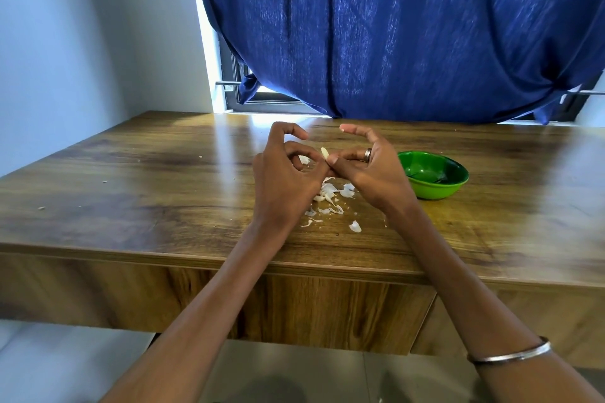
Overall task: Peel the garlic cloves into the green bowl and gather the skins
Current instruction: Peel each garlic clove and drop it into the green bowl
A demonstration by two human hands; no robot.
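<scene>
Above the middle of the wooden table (131,193), my left hand (288,173) and my right hand (370,170) meet fingertip to fingertip. Both pinch a small pale garlic clove (324,152), which pokes up between them. My other fingers are curled and spread apart. Under the hands lies a loose pile of white garlic skins (330,198). The green bowl (435,178) stands on the table just right of my right hand; I can make out no cloves in the part of its inside that shows.
A few skin crumbs (41,208) lie scattered toward the table's left side. A blue curtain (393,33) hangs over the window behind the table. The table's front edge (196,260) runs below my wrists.
</scene>
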